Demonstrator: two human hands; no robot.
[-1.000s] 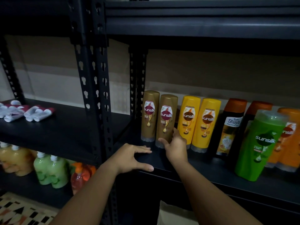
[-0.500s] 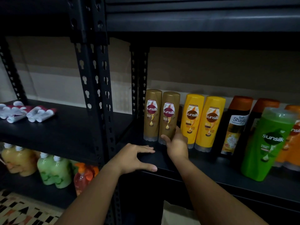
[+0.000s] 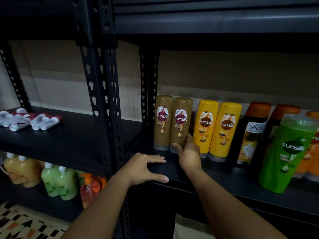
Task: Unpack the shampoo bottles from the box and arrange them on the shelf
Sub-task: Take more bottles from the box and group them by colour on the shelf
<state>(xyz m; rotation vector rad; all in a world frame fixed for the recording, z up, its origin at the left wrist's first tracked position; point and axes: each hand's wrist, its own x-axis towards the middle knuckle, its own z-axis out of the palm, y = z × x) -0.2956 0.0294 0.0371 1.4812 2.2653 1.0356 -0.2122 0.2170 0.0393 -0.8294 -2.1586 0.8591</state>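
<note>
1. Sunsilk brown bottle [image 3: 180, 125] stands upright on the black shelf [image 3: 224, 180], touching its twin [image 3: 163, 122]; your right hand [image 3: 189, 155] grips its base, apparently to align the row.
2. Your left hand [image 3: 145, 168] rests flat, fingers spread, on the shelf edge, likely bracing you.

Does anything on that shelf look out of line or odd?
Mostly tidy. The green bottle stands alone in front of the orange ones, out of the row and leaning. The right hand grips the second brown bottle; the left hand rests on the shelf edge.

Glossy plastic brown bottle [image 3: 181, 125] in the right hand [image 3: 189, 156]; beneath it a matt black shelf [image 3: 215, 183] with perforated metal uprights [image 3: 101, 83].
</note>
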